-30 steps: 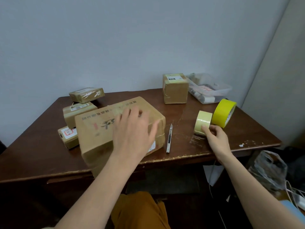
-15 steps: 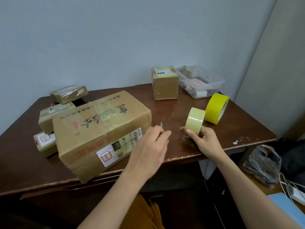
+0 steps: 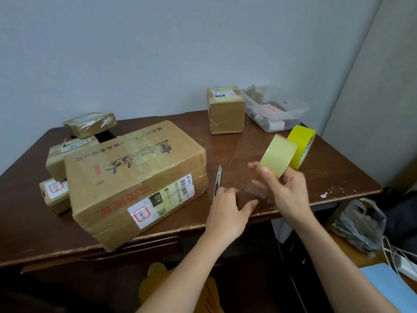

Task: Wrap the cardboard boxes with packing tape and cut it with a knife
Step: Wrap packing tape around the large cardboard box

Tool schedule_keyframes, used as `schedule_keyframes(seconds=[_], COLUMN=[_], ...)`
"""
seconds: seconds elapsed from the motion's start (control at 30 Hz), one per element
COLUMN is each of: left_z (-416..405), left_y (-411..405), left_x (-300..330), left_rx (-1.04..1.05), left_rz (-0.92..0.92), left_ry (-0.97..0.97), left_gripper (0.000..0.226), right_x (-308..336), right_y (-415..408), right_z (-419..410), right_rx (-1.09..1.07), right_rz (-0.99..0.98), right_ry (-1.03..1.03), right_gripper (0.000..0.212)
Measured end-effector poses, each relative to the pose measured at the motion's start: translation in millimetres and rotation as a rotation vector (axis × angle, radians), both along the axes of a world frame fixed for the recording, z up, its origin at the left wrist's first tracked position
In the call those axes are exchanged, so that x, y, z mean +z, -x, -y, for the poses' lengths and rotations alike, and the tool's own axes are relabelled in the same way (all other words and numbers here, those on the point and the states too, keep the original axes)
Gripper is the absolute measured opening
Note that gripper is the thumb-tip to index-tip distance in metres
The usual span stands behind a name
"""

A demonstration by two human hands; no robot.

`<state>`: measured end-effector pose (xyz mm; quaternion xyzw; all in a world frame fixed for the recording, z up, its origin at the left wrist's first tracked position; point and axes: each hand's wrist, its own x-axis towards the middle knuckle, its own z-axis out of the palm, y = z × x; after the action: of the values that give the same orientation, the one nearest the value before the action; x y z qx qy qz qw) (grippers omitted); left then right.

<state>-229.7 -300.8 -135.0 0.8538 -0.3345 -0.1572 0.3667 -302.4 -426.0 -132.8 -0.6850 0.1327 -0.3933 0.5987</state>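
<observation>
I have the pale yellow roll of clear packing tape (image 3: 278, 156) lifted off the table in my right hand (image 3: 287, 195), thumb and fingers curled round its lower rim. A short clear tail of tape hangs below it, between my two hands. My left hand (image 3: 228, 208) hovers with fingers loosely spread, holding nothing, its fingertips close to that tail and just beside the slim silver utility knife (image 3: 217, 183) lying on the wood.

I judge the roll light and rigid enough on its cardboard core to be held by the rim as I do now. The loose tail is the awkward part (thin, floppy, sticky on one side), so I would pinch it at its free edge and keep it taut. The large brown printed cardboard box (image 3: 135, 177), to the left of my left fingers, looks stiff and bulky.

The dark brown wooden table (image 3: 338, 177) is scratched, worn along its near edge. Beyond my right fingers stand a bright yellow tape roll (image 3: 303, 145), a small cube-shaped cardboard box (image 3: 225, 111) and a clear plastic tub (image 3: 277, 109), against a plain pale wall.
</observation>
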Motion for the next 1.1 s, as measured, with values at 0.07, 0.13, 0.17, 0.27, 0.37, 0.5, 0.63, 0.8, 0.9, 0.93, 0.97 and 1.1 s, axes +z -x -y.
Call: schedule_keyframes(seconds=[0.07, 0.13, 0.17, 0.27, 0.37, 0.5, 0.63, 0.8, 0.9, 0.93, 0.97, 1.1], left_z=[-0.8, -1.8, -2.5, -4.4, -12.5, -32.2, -49.8, -72.8, -86.0, -89.4, -92.4, -104.8], left_y=[0.2, 3.2, 5.3, 7.0, 7.3, 6.7, 7.4, 5.1, 1.5, -0.3, -2.2, -12.6], left_x=[2.6, 9.9, 15.3, 29.8, 39.5, 48.0, 60.2, 68.7, 70.6, 70.5, 70.7, 82.3], left_rx=[-0.013, -0.011, 0.000, 0.065, 0.123, 0.133, 0.147, 0.073, 0.057, 0.069, 0.084, 0.154], left_rz=[-0.103, -0.295, -0.386, -0.496, -0.536, -0.509, -0.543, -0.481, -0.391, -0.359, -0.325, -0.204], left_ry=[0.049, 0.169, 0.242, 0.353, 0.431, 0.461, 0.491, 0.561, 0.598, 0.597, 0.586, 0.496], left_gripper=[0.052, 0.044, 0.038, 0.035, 0.030, 0.020, 0.024, 0.018, 0.018, 0.020, 0.023, 0.030], right_x=[24.6, 45.2, 51.1, 54.7, 53.3, 61.2, 75.1, 86.3, 86.8, 86.6, 87.0, 93.2], right_y=[-2.0, -2.6, -2.8, -3.1, -4.1, -6.9, -12.3, -16.1, -19.3, -21.3, -23.8, -36.5], right_z=[1.8, 4.2, 3.7, -6.1, -20.8, -39.5, -58.7, -75.5, -86.0, -89.9, -93.6, -106.2], right_rx=[0.008, 0.021, 0.027, 0.040, 0.067, 0.094, 0.146, 0.194, 0.209, 0.215, 0.224, 0.267], right_rz=[0.082, 0.095, 0.093, 0.089, 0.116, 0.144, 0.189, 0.226, 0.217, 0.212, 0.207, 0.208], right_ry=[0.009, 0.028, 0.031, 0.017, -0.051, -0.114, -0.157, -0.255, -0.267, -0.278, -0.293, -0.376], right_gripper=[0.018, 0.015, 0.015, 0.015, 0.014, 0.025, 0.026, 0.028, 0.027, 0.028, 0.030, 0.036])
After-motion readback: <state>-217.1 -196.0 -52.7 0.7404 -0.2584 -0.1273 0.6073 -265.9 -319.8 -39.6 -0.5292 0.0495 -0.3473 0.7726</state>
